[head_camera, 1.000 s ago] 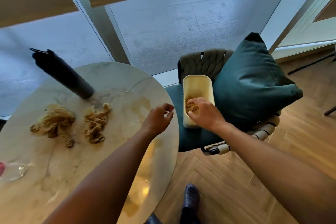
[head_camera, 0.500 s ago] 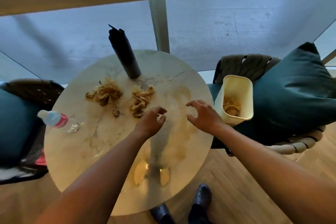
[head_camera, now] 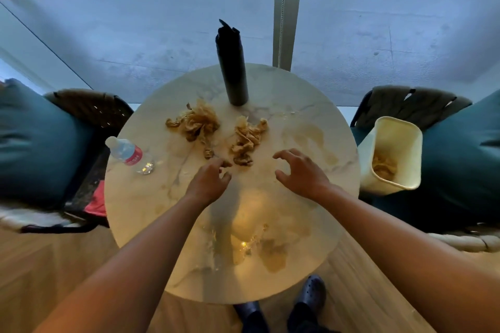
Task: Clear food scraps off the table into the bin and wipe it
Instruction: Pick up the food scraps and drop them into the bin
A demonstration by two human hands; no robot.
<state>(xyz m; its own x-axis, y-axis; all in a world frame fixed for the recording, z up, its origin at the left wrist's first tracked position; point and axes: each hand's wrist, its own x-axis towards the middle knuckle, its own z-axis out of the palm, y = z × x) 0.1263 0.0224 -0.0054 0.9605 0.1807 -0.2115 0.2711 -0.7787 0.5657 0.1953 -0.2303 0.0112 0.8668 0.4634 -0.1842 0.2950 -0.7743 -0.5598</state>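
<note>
My left hand (head_camera: 209, 180) is curled with the fingertips pinched in around a small crumb at the near end of the right scrap pile (head_camera: 247, 140). Can't really tell if I've got it or am just touching it. My right hand (head_camera: 300, 171) is spread wide, fingers clawed and empty, hovering over the table (head_camera: 311, 238) at about 3 o'clock from that pile. It's open like that so I can rake a whole clump in one go rather than picking bits.

The second pile (head_camera: 196, 123) sits at 10 o'clock from my left hand, both piles near the dark tube (head_camera: 232, 70) standing at 12. The bin (head_camera: 392, 155) is off the table's edge at 3 o'clock, on the chair seat, tilted toward me, already with scraps in the bottom. Handy spot for my right hand. The water bottle (head_camera: 127, 154) lies at 9. Sticky smears all over, so wiping comes after.
</note>
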